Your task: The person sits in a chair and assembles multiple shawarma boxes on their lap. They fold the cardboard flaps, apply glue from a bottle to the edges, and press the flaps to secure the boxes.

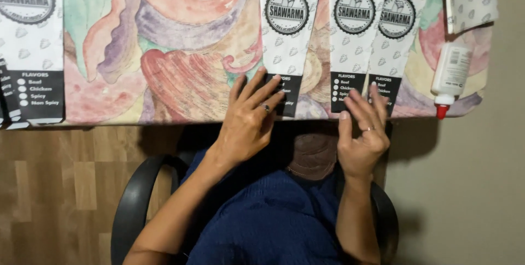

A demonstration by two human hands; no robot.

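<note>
The left hand lies flat, fingers spread, on a white paper sleeve — long axis running away across the counter; the right hand, open and empty, touches two overlapping sleeves.

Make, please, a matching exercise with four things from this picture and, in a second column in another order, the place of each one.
1. left hand
2. right hand
3. glue bottle
4. chair

a. far right on the tablecloth
b. on the middle paper sleeve's dark end
c. under the person, on the wooden floor
d. at the two overlapping sleeves

Pairs: 1-b, 2-d, 3-a, 4-c
</note>
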